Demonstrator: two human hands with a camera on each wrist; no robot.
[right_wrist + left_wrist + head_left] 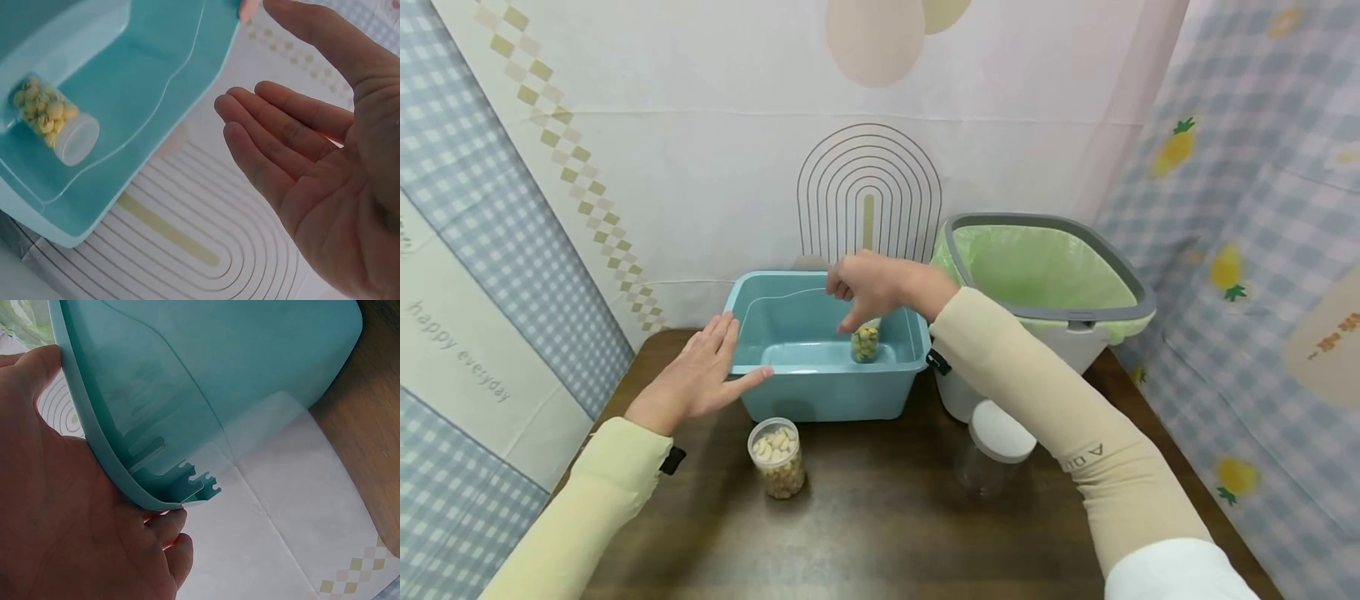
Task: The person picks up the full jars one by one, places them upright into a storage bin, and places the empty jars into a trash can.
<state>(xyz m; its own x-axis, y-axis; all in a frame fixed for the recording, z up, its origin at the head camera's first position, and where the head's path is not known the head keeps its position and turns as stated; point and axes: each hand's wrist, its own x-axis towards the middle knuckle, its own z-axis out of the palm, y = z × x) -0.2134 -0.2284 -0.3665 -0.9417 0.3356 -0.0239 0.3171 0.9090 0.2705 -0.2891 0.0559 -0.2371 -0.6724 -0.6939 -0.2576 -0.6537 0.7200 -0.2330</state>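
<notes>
A light blue plastic basin (pixel 820 396) stands on the wooden table. My left hand (pixel 696 371) rests on its rim at the left front corner, fingers straight along the side and thumb over the front edge. In the left wrist view, the thumb touches the basin rim (pixel 81 412). My right hand (pixel 880 287) is above the basin with nothing in it, its fingers loosely bent and the thumb apart in the right wrist view. Below it, a small clear jar of yellow-green pieces (pixel 47 112) with a translucent lid leans inside the basin.
In front of the basin stands a clear jar of pale nuts (pixel 782 471). A transparent jar with a white lid (pixel 1002 429) is under my right forearm. At the right is a grey-rimmed bin (pixel 1060 342) with a green liner. Patterned cloth hangs behind and at both sides.
</notes>
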